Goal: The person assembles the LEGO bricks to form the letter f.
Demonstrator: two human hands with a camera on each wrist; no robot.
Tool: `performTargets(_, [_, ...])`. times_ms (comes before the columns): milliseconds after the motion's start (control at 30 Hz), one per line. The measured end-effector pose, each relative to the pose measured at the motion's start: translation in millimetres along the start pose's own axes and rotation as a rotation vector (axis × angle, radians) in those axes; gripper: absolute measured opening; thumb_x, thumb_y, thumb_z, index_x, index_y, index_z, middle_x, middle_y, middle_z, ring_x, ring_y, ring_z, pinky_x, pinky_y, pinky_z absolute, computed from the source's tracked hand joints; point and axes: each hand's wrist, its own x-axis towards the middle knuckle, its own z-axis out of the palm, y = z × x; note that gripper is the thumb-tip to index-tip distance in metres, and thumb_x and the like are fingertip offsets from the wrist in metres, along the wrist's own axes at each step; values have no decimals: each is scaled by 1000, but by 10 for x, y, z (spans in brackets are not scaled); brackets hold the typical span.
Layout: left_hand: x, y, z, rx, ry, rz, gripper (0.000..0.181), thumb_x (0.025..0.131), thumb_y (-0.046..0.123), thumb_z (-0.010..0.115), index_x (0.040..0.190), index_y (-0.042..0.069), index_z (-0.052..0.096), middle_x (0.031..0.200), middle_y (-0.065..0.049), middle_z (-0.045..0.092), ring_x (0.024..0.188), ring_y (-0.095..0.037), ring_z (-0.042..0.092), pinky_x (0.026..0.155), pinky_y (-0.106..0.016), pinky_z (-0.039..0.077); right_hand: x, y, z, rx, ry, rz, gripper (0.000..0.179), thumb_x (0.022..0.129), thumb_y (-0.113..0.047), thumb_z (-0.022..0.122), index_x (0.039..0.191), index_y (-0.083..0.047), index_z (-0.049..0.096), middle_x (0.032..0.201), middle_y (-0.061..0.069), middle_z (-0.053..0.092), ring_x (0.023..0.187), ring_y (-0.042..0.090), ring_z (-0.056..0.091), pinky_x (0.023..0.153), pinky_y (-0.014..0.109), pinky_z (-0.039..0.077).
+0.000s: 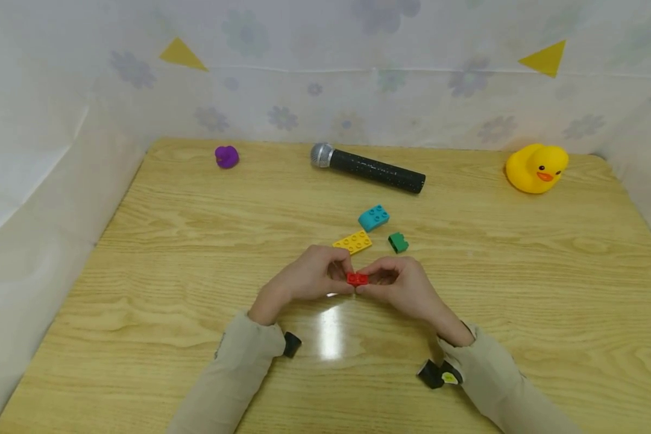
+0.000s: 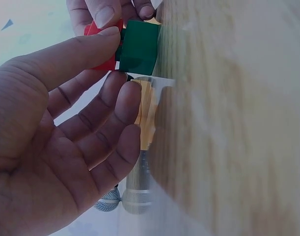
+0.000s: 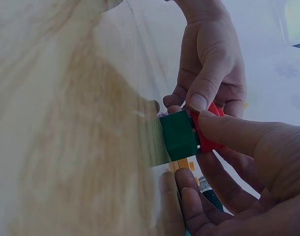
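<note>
A red toy brick [image 1: 357,279] is pinched from both sides between thumbs and fingers of the left hand [image 1: 314,274] and the right hand [image 1: 408,288]. Under it, a green brick [image 2: 140,46] stands on the tabletop, hidden from the head view. The wrist views show the red brick at the green one's studs, with a narrow gap between them in the right wrist view. Just beyond the left hand lies a yellow brick [image 1: 356,242]. Past the right hand sits a small green brick [image 1: 398,242], and a teal brick [image 1: 374,217] with a curved end lies farther back.
A black microphone [image 1: 377,171] with a silver head lies towards the back of the wooden table [image 1: 157,241]. At the back right stands a yellow rubber duck [image 1: 534,170], and at the back left a small purple duck [image 1: 227,157]. A flower-patterned white curtain [image 1: 314,54] hangs behind.
</note>
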Motion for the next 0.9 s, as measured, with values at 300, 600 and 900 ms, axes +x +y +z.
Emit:
performTargets(300, [-1,1,16,4,5,-11,13,81,10,77,83,12,64,84,2,67,74,-8,61,68,-21,50,-2,10,2,-1,-1,10,18,78,-10,80,94,-6,75,86,4,71,72,15,64,63,25,52])
performTargets(600, [1,34,18,71,22,-19,15,81,10,77,81,12,63,81,2,65,71,-7,59,66,-21,49,9,-14,9,-42,9,7,16,78,-10,80,93,-9,75,83,1,69,70,15,62,60,25,50])
performTargets(900, [11,81,18,174,10,-83,12,81,16,78,81,16,66,78,7,64,70,-6,57,64,-23,47,12,-21,11,-66,21,16,17,76,-10,81,92,-9,75,81,0,69,69,14,61,60,25,50])
